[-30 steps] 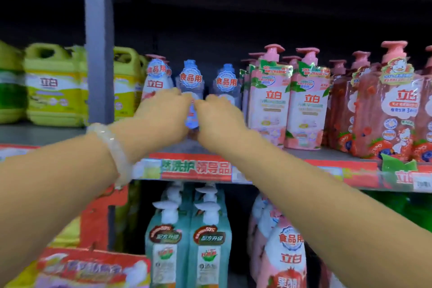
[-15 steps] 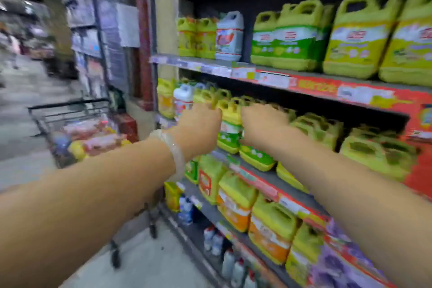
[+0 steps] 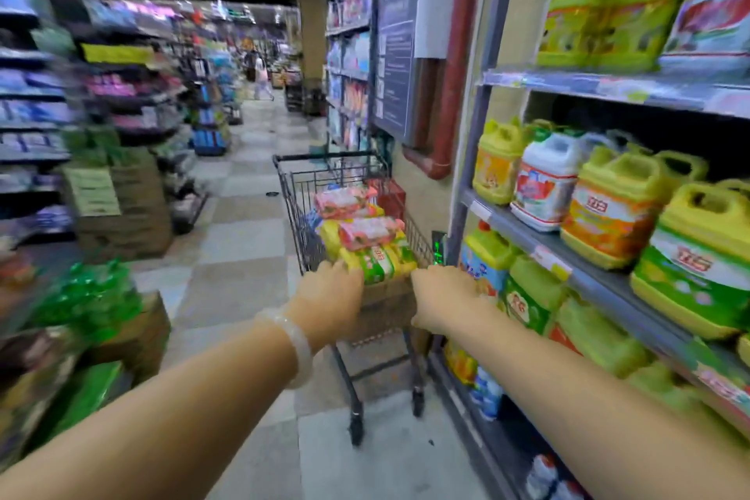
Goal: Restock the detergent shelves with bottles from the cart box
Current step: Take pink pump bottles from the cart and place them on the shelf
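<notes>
A black wire cart (image 3: 296, 191) stands in the aisle against the shelf end. It carries a cardboard box (image 3: 385, 306) piled with pink bottle packs (image 3: 367, 231) and yellow-green bottles (image 3: 379, 262). Both my arms stretch toward it. My left hand (image 3: 330, 298), a pale bangle on its wrist, is at the box's near left corner, with its fingertips touching the yellow-green bottles. My right hand (image 3: 442, 302) hovers at the box's near right corner, fingers loosely bent, with nothing seen in it. The detergent shelves (image 3: 600, 280) on the right hold yellow and green jugs (image 3: 608, 211).
A white jug (image 3: 546, 183) sits among the yellow ones. Cardboard boxes with green packs (image 3: 93, 296) stand on the floor at the left, and another stack (image 3: 117, 203) behind them. The tiled aisle (image 3: 243, 239) runs ahead; a person walks far down it.
My view has swung left from the pump-bottle shelf, past the jug shelves, to the cart. Both hands left the shelf bottle and now reach the cart box.
</notes>
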Motion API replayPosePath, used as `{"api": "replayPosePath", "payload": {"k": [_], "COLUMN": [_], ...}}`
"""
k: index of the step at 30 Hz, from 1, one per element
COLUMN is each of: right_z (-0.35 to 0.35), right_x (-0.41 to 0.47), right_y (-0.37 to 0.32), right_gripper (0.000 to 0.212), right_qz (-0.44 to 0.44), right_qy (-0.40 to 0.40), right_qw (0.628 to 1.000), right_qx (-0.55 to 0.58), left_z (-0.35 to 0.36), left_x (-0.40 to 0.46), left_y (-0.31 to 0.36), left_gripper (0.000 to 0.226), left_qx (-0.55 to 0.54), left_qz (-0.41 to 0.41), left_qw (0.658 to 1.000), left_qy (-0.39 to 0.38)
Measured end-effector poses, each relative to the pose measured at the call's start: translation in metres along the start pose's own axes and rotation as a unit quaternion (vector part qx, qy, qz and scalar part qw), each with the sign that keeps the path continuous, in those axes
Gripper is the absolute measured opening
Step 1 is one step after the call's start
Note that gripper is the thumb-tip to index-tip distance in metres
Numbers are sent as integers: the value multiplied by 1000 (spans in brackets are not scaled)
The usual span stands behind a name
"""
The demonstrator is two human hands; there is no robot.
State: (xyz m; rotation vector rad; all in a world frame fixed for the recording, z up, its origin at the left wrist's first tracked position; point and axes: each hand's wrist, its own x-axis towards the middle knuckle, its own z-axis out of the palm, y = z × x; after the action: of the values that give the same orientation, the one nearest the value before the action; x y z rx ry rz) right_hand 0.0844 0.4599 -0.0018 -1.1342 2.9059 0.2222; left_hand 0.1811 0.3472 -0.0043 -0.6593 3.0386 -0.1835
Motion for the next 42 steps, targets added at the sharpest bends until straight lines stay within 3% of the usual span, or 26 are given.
{"api": "replayPosePath", "payload": {"k": [5,11,15,23,27,29,32,34,37,39,42], "right_z": [12,14,38,98,115,130,159,178,197,204,208], "right_x": [120,241,318,479,545,569,594,601,605,608,609], "right_y": [-1,7,5,2,-3,-7,-13,-21,-29,-32,-35], "right_gripper": [44,41,38,44,38,26,44,44,37,39,42], "right_qz": [6,11,20,88,143,165,224,293,392,432,457], "right_qy": [-41,-41,-67,-161,-186,-199,-197,-151,-109,-109,-86], "right_qw": [999,999,996,973,945,913,829,731,558,489,423], "right_qx": [20,17,46,139,230,316,473,597,723,750,778], "left_z": [9,11,40,120,147,159,180,187,206,220,233], "left_x": [101,222,306,503,579,609,645,656,666,673,680], "left_y": [-44,-84,-103,-147,-164,-170,-171,-166,-156,-154,-152], "left_gripper": [44,34,38,45,50,55,72,63,24,24,27], "left_qx": [15,2,9,10,-28,-69,-134,-170,-244,-310,-352], "left_qz": [-13,-9,10,130,183,190,199,200,168,124,84], "left_qw": [999,1000,998,985,964,951,924,902,858,836,821], "left_qy": [-34,-17,-60,-115,-192,-235,-298,-342,-419,-436,-442]}}
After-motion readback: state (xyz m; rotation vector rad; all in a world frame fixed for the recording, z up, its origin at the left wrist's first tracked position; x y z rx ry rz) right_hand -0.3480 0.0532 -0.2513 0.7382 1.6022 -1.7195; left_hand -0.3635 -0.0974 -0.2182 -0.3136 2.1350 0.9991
